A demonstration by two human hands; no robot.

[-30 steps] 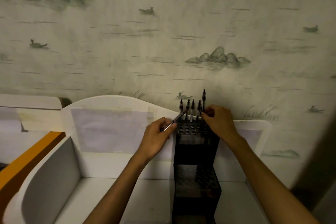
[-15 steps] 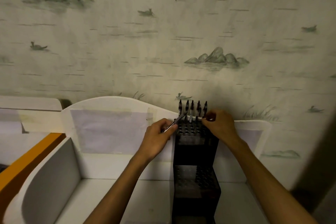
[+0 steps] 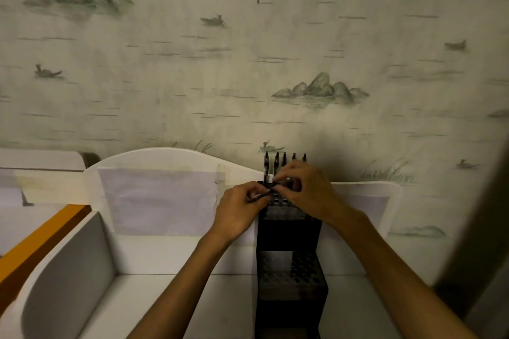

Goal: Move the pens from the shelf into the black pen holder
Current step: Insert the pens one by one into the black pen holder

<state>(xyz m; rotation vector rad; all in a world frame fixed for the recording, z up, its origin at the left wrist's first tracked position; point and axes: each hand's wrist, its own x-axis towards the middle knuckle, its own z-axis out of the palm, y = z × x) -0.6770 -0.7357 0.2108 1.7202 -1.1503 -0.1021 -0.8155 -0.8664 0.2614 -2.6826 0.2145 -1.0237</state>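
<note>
Near the bottom centre, black pen holder (image 3: 289,278) on the white shelf (image 3: 154,303), lower tiers with open holes, not yet filled. Above, at frame centre, left hand (image 3: 237,209) pinching one pen (image 3: 260,195), held slanted; right hand (image 3: 305,192) with fingers curled at the other end of it, just over the top tier. Behind, five pens (image 3: 276,164) already upright in the back row. At least this one pen left; no other loose pens visible. Compared with half a second ago: right hand gone from the fifth pen to the slanted one.
</note>
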